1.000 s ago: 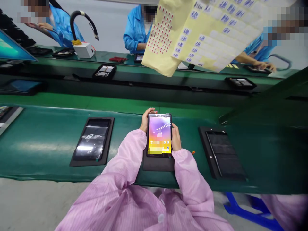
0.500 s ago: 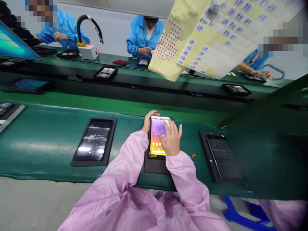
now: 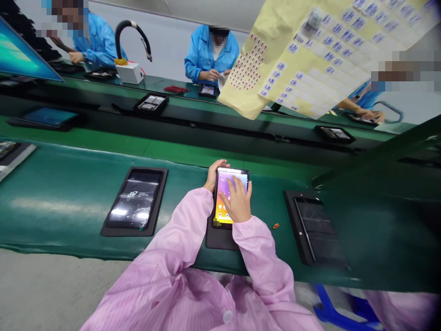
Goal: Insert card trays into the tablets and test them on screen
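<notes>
- At the middle of the frame, low down, a dark-framed tablet with a lit pink-and-yellow screen lies upright on a black rectangular mat, its lower edge on the mat and its top edge just past the mat's far end.
- The person's left hand curls around the tablet's upper left edge, its fingers wrapped over the rim and holding it steady.
- The right hand lies across the screen, its fingers loosely spread and tips down on the glass, gripping nothing.
- That right hand is the one change: moments ago it clasped the tablet's right side, and now it has moved onto the screen.
- Both pink striped sleeves reach in from the bottom of the frame.
- To the left and right of the mat, two more dark tablets in black trays sit on the green bench covering, and a tiny orange-red scrap lies near the right-hand tray.
- Along the upper edge, co-workers in blue coats work at a farther green bench, beside a white box with a black gooseneck.
- At upper right hangs a cream sheet of white labels with blue print and rows of red dots.
</notes>
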A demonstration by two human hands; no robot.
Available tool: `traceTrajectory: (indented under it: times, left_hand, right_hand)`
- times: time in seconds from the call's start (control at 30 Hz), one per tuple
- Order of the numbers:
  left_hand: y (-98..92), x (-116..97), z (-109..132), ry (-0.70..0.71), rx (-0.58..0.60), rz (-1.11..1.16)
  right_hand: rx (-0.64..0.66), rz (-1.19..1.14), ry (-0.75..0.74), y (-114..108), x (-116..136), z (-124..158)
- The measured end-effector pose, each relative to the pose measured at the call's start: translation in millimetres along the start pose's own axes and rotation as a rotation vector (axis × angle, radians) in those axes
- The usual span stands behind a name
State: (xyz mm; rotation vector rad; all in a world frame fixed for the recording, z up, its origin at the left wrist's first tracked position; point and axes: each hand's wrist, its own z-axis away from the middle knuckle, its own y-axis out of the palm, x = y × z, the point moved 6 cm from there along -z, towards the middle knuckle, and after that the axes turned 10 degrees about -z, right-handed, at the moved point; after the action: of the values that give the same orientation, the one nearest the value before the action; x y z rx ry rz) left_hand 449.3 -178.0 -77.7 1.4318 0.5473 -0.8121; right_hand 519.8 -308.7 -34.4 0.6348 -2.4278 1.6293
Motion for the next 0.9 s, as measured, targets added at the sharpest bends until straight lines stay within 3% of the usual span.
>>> traceTrajectory:
  times: [0.4, 0.63, 0.9]
  left_hand:
    - [-1.2, 2, 1, -0.028, -0.011, -0.014]
    - [-1.6, 3, 0, -0.014, 0.008, -0.028]
    - [0.4, -1, 1, 0.06, 0.002, -0.037]
  right_hand:
    - [0.083, 0.092, 0.014, 4, 16, 56]
    - [0.14, 0.093, 0.046, 3, 19, 68]
    - [0.101, 0.094, 0.023, -2, 26, 91]
